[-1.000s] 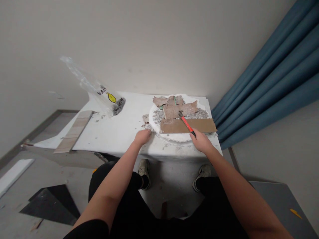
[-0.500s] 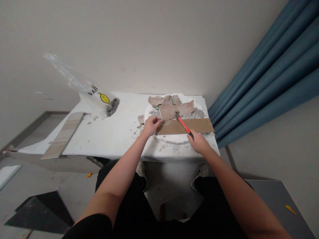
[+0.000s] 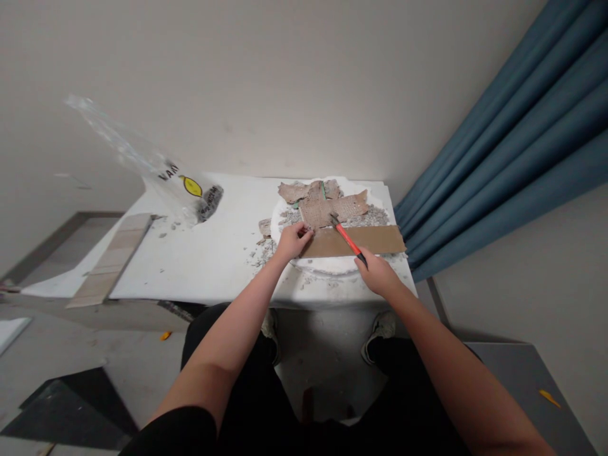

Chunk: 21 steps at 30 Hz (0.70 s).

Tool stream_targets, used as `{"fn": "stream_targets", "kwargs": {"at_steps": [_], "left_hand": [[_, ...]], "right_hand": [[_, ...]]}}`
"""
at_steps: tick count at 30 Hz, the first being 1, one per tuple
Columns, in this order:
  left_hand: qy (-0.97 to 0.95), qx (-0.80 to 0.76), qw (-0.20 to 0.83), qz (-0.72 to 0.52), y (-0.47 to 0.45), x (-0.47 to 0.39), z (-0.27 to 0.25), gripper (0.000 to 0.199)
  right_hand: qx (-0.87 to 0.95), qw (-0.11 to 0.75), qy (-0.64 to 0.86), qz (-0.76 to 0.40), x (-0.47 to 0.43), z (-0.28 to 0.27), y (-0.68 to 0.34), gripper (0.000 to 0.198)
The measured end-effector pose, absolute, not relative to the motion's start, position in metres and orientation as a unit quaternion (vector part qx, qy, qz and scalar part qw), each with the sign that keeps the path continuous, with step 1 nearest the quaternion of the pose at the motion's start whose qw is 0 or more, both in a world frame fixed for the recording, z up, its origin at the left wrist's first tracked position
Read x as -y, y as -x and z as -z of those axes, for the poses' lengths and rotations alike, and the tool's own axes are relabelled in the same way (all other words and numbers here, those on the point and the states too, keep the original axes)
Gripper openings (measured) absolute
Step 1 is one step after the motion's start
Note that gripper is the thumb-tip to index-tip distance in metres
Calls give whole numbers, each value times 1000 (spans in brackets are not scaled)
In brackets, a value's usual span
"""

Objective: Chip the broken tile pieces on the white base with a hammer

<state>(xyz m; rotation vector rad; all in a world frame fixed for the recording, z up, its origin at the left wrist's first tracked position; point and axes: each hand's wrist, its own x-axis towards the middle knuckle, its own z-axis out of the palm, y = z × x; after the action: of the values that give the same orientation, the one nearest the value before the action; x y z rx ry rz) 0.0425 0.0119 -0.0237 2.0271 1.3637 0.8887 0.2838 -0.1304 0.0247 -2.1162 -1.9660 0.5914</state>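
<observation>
My right hand (image 3: 377, 273) is wrapped round the black end of a hammer (image 3: 348, 239) with a red handle. The hammer's head lies low over a brown, textured, ragged-edged piece (image 3: 319, 212), either touching it or just above it. My left hand (image 3: 291, 243) is closed in a pinch at the left end of a flat brown strip (image 3: 375, 240); anything between its fingertips is too small to name. Under these pieces is a round white slab (image 3: 332, 265), with grey crumbs (image 3: 377, 216) scattered over it.
A clear plastic bag (image 3: 173, 190) with a lemon print stands on the white-covered table (image 3: 209, 266). A wood-patterned plank (image 3: 114, 256) lies over the table's left side. Blue curtains (image 3: 503, 126) hang at the right. Dark sheets (image 3: 71, 405) lie on the floor.
My left hand has shifted slightly right, farther over the strip's end. The hammer stays at nearly the same spot on the ragged piece. The whole view has turned a little.
</observation>
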Motion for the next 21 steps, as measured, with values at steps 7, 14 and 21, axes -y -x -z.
{"fn": "stream_targets", "kwargs": {"at_steps": [7, 14, 21], "left_hand": [[-754, -504, 255, -335, -44, -10, 24, 19], [-763, -498, 245, -332, -44, -8, 26, 19], [-765, -480, 221, -369, -48, -5, 36, 16]], "right_hand": [[660, 84, 719, -199, 130, -25, -283, 46], [657, 83, 722, -202, 130, -23, -283, 48], [657, 114, 714, -212, 129, -36, -280, 45]]}}
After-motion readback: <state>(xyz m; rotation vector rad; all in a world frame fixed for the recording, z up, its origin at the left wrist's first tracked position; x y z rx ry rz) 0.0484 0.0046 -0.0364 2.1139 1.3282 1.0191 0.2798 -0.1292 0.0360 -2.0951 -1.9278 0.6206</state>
